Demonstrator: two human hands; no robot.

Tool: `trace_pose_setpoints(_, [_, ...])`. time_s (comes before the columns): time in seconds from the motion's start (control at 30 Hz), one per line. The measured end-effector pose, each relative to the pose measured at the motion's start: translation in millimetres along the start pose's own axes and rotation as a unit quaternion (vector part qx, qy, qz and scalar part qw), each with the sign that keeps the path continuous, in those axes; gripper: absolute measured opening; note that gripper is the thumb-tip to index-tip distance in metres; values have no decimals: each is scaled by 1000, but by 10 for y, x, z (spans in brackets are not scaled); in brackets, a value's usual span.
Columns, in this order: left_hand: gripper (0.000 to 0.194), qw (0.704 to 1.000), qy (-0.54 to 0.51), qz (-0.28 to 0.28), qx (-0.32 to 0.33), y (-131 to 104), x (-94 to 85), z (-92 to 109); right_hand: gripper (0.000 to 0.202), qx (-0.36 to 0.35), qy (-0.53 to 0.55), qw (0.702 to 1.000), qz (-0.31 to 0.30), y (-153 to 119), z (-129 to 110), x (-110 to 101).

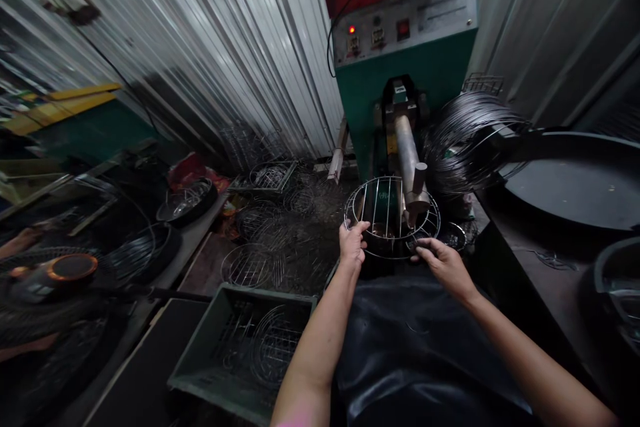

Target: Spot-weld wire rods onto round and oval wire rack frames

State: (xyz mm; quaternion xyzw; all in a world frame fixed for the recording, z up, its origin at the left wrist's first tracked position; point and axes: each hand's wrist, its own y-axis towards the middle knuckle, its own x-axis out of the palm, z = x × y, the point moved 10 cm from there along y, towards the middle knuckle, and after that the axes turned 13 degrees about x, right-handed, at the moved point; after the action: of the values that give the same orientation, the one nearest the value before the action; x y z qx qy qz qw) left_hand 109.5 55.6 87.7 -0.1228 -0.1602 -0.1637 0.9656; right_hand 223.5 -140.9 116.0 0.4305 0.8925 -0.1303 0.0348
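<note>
Wire rack partly hidden by machine arm; left hand gripping it; right hand pinched, hold unclear.

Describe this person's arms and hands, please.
The left hand and right hand have no gloves. The left arm and right arm are mostly bare and tapering, without watches or cables. A pink blur low on the left arm is too unclear to name.

Pale corrugated metal wall (dull, ribbed) above a dark floor, in dim light.
</note>
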Motion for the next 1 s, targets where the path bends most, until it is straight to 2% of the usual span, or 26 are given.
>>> trace_pose_setpoints(0.33, [55, 1000, 25, 9, -3, 80, 2, -45, 27, -14, -16, 1000, -6, 49, -69, -6])
trace_pose_setpoints(0.6, [38, 998, 55, 8, -22, 112, 44, -90, 27, -5, -15, 1000, -7, 131, -88, 33])
trace_pose_setpoints(0.67, [38, 998, 62, 13, -27, 101, 9, -92, 28, -22, -28, 999, 15, 62, -84, -27])
trace_pose_setpoints(0.73, [40, 997, 71, 10, -36, 112, -33, -81, 28, -76, -83, 992, 56, -99, -44, -123])
trace_pose_setpoints(0.8, [42, 994, 84, -16, -62, 152, -37, -78, 23, -120, -187, 974, 46, -316, 143, -71])
trace_pose_setpoints(0.87, [44, 989, 105, -44, -95, 215, -24, -77, 17, -104, -323, 939, -52, -526, 581, 192])
trace_pose_setpoints(0.93, [43, 983, 131, -74, -110, 296, 16, -54, 14, -49, -461, 872, -158, -737, 1132, 460])
trace_pose_setpoints(1.0, [40, 978, 151, -102, -105, 369, 74, -28, 16, -25, -546, 814, -197, -875, 1484, 611])
